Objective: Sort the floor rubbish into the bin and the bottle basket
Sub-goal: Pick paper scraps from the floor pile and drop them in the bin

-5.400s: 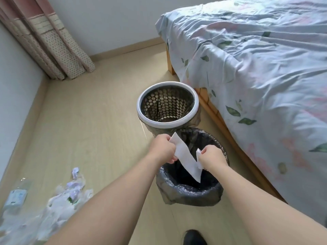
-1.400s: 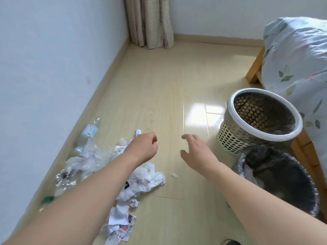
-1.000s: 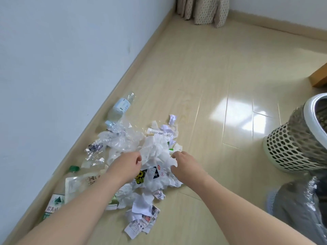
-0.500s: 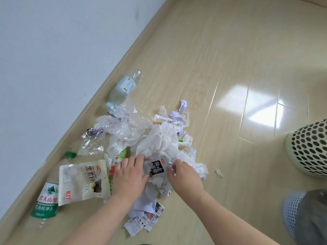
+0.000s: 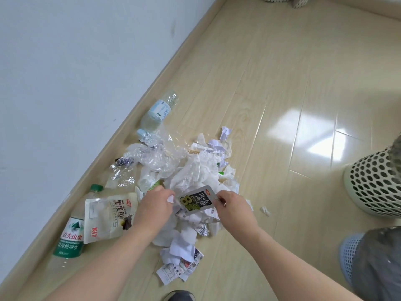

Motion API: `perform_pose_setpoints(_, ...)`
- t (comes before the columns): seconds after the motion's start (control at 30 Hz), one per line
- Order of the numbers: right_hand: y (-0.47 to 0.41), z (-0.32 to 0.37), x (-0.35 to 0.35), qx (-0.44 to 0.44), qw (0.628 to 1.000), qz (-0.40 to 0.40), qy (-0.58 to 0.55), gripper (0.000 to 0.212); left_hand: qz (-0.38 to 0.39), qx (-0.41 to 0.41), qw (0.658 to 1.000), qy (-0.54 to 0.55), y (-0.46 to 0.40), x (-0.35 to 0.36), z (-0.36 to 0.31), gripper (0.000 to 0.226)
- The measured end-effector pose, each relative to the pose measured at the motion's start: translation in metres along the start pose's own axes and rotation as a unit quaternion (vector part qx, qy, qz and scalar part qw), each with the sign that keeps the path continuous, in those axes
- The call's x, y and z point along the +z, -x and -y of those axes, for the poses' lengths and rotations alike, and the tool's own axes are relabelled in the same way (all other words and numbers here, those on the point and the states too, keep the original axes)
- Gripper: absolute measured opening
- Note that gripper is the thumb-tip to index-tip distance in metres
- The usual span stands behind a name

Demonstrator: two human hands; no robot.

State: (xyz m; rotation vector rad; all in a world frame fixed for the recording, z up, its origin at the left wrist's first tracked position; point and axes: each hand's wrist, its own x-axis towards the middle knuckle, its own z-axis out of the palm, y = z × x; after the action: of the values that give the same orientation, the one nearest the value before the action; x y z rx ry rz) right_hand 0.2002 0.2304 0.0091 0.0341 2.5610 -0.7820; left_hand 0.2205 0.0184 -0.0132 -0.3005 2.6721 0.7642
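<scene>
Both my hands are down in the rubbish pile on the floor beside the skirting board. My right hand point(image 5: 233, 208) pinches the right edge of a grey snack sachet point(image 5: 196, 202) with black and yellow-green print, lifted slightly off the crumpled tissue point(image 5: 195, 174) beneath it. My left hand point(image 5: 155, 205) is curled just beside the sachet's left end, with a white scrap point(image 5: 171, 199) at its fingertips; I cannot tell whether it also grips the sachet.

Handling, judged: the sachet looks like thin foil laminate, very light, flexible, slick-faced. A pinch on a sealed edge should hold better than one on the flat face. It is non-bottle rubbish, so it belongs in the bin point(image 5: 377, 263), lined with a dark bag, at the lower right of the floor.

The tissue and torn paper point(image 5: 180, 259) are soft, nearly weightless and compressible; best gathered by the fistful, though small bits may drop.

Bottles for the perforated basket point(image 5: 375, 183), at the right:
- green-label water bottle point(image 5: 70, 235), against the skirting board
- clear blue-label bottle point(image 5: 159, 110), further along it

Both are light, smooth and likely to roll; grip around the body.

A white snack pouch point(image 5: 108, 216) lies flat next to the green-label bottle; take it by a corner.
</scene>
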Motion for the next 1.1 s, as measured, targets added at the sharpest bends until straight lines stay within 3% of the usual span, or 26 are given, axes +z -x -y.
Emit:
perform_pose_setpoints(0.13, 0.021, 0.001, -0.042, 0.006, 0.999, -0.027, -0.025, 0.023, -0.010, -0.086, 0.982, 0.169, 0.007, -0.029, -0.038, 0.019)
perform_pose_setpoints(0.27, 0.056, -0.003, -0.095, 0.017, 0.995, -0.089, -0.044, 0.022, -0.015, -0.099, 0.956, 0.274, 0.018, -0.054, -0.090, 0.014)
perform_pose_setpoints(0.4, 0.103, -0.022, -0.149, 0.042, 0.985, -0.151, -0.068, 0.022, 0.008, -0.043, 0.945, 0.324, 0.038, -0.062, -0.161, 0.053)
perform_pose_setpoints(0.47, 0.126, -0.038, -0.173, 0.069, 0.973, -0.198, -0.099, 0.022, 0.029, 0.004, 0.944, 0.328, 0.051, -0.061, -0.201, 0.046)
perform_pose_setpoints(0.53, 0.154, -0.060, -0.197, 0.097, 0.954, -0.248, -0.135, 0.020, 0.057, 0.040, 0.943, 0.326, 0.068, -0.053, -0.247, 0.021)
perform_pose_setpoints(0.8, 0.226, -0.171, -0.259, 0.180, 0.897, -0.366, -0.170, 0.018, 0.169, 0.103, 0.926, 0.323, 0.109, 0.023, -0.399, 0.022)
perform_pose_setpoints(0.93, 0.247, -0.246, -0.271, 0.256, 0.879, -0.382, -0.125, 0.017, 0.222, 0.123, 0.928, 0.272, 0.123, 0.092, -0.459, 0.022)
perform_pose_setpoints(1.1, 0.241, -0.308, -0.259, 0.331, 0.879, -0.330, -0.089, 0.024, 0.264, 0.192, 0.937, 0.127, 0.122, 0.161, -0.487, 0.020)
